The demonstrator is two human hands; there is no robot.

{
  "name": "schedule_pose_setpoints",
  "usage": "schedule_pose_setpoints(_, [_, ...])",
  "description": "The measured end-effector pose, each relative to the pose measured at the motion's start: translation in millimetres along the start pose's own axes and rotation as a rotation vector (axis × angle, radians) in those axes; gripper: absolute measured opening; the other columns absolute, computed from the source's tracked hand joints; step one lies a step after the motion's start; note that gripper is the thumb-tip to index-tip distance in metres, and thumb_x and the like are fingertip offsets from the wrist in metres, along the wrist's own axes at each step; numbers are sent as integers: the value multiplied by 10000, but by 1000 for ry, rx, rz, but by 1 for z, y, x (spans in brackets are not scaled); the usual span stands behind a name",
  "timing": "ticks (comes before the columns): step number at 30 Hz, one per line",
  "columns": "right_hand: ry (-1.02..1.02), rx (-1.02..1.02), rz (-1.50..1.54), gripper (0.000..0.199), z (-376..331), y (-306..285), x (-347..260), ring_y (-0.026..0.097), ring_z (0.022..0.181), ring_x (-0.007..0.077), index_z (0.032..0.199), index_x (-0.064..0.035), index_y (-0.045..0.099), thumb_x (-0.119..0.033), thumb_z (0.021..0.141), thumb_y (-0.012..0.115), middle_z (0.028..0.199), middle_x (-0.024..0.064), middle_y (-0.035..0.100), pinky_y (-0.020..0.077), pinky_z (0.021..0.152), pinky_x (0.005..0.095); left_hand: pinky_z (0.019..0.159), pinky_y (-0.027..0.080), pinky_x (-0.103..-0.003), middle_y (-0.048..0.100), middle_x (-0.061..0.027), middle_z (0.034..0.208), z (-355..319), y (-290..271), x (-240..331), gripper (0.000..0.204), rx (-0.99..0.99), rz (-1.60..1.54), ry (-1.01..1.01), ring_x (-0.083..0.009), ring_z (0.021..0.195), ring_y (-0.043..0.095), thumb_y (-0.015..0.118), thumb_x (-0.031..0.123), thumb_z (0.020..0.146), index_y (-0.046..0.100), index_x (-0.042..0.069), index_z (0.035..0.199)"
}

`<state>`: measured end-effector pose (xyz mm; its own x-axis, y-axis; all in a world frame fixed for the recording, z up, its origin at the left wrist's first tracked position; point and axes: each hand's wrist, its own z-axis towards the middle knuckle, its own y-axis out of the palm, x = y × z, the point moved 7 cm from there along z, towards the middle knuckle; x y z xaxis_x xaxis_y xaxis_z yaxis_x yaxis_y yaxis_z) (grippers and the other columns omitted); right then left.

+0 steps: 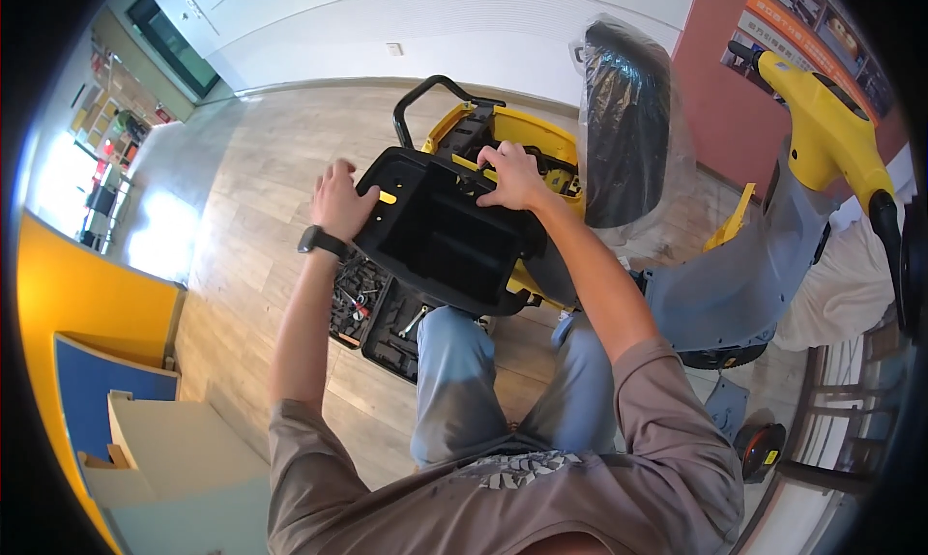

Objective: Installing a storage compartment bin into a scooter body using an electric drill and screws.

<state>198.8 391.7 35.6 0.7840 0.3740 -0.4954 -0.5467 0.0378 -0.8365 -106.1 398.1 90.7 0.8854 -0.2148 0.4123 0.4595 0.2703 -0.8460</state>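
Note:
A black plastic storage tub (454, 231), deep in the middle with a raised lip, sits tilted over a yellow scooter body (551, 130). My left hand (338, 202), with a dark watch on its wrist, is at the tub's left end; its thumb lies on the rim and the fingers curve along the outside. My right hand (512, 176) grips the far rim, fingers bent over the edge. Part of the scooter body is hidden beneath the tub. Beyond the tub, a black curved grab bar (416, 105) rises from the scooter's back end.
An open tool case (391, 328) with several tools lies on the floor by my knees. A plastic-wrapped black seat (626, 120) stands behind the scooter. At right are the grey front shield (744, 275) and yellow handlebar cover (822, 120). A yellow partition (92, 284) stands left.

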Motion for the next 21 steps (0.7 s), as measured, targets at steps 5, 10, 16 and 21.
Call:
schedule_pose_setpoints(5, [16, 8, -23, 633, 2, -2, 4, 463, 1147, 359, 1104, -215, 536, -340, 590, 884, 1090, 116, 512, 374, 919, 508, 543, 460, -316, 553, 11, 608, -45, 65, 107, 318, -523, -1040, -540, -195, 549, 553, 738, 357, 812, 626, 79, 708])
schedule_pose_setpoints(10, [4, 67, -43, 613, 9, -7, -6, 494, 1127, 355, 1078, -206, 560, -348, 579, 886, 1069, 120, 540, 407, 899, 489, 510, 434, -309, 566, -29, 675, -34, 138, 85, 409, -71, -937, -1024, -155, 551, 530, 813, 435, 738, 645, 69, 814])
schedule_pose_setpoints(16, [13, 61, -50, 608, 9, 4, 5, 509, 1114, 369, 1065, -197, 573, -348, 566, 886, 1059, 124, 556, 415, 897, 495, 771, 555, -342, 715, -160, 839, -48, 145, 97, 506, 249, -768, -959, -245, 771, 709, 862, 388, 678, 668, -26, 894])
schedule_pose_setpoints(21, [11, 79, -56, 617, 8, 2, 4, 518, 1109, 362, 1065, -197, 577, -350, 556, 892, 1059, 122, 566, 428, 886, 479, 795, 542, -357, 724, -160, 852, -51, 131, 102, 425, 302, -660, -883, -276, 780, 707, 833, 346, 704, 703, -15, 888])
